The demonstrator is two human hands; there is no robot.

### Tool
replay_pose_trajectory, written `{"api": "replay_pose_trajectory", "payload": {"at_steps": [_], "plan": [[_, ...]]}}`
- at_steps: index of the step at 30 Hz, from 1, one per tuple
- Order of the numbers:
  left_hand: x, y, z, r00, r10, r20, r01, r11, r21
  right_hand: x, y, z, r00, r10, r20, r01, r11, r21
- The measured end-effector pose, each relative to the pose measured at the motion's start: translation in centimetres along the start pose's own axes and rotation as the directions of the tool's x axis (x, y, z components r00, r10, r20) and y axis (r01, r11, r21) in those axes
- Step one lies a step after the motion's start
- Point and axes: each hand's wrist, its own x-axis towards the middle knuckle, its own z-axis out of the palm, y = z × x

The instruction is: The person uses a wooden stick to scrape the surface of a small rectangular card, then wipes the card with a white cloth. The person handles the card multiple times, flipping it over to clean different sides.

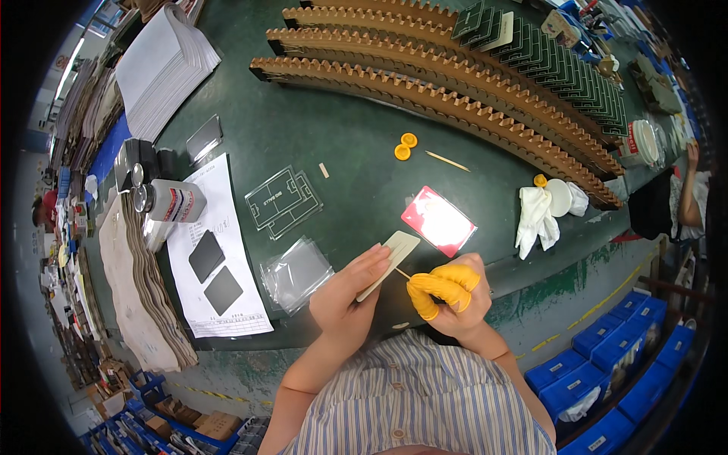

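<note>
My left hand [345,296] grips a thin cream-coloured rectangular plate [400,248] by its edges, tilted above the near edge of the green table. My right hand [472,309] wears yellow finger cots [438,290] and pinches a thin wooden stick [403,274]. The stick points toward the plate's lower right edge; whether it touches is too small to tell. Just beyond both hands lies a red-bordered card with a shiny white middle [438,221]. A pile of clear plastic sleeves [294,277] is beside my left hand.
Long notched wooden racks [364,73] cross the far side, one holding several dark green plates [561,64]. Loose finger cots [406,146], a pointed stick [447,161], white gloves [535,216], clear outlined plates [283,203], a paper sheet [246,296] and a bottle [178,201] lie around.
</note>
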Motion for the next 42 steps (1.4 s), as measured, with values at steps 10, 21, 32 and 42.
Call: {"api": "replay_pose_trajectory", "payload": {"at_steps": [10, 21, 32, 42], "plan": [[-0.1, 0.0, 0.0, 1.000, 0.004, -0.008, -0.004, 1.000, 0.027, 0.1, 0.2, 0.1, 0.998, 0.036, -0.059, -0.038, 0.999, -0.033], [-0.1, 0.0, 0.1, 1.000, 0.011, -0.016, -0.010, 1.000, 0.021, 0.0, 0.2, 0.1, 0.997, 0.045, -0.067, -0.047, 0.998, -0.034], [-0.1, -0.1, 0.0, 1.000, 0.003, -0.027, -0.004, 1.000, -0.014, 0.0, 0.5, -0.4, 0.989, 0.080, -0.126, -0.087, 0.995, -0.057], [0.1, 0.6, 0.1, 1.000, 0.005, -0.023, -0.004, 1.000, 0.020, 0.1, 0.6, -0.6, 0.993, 0.051, -0.105, -0.057, 0.997, -0.057]]}}
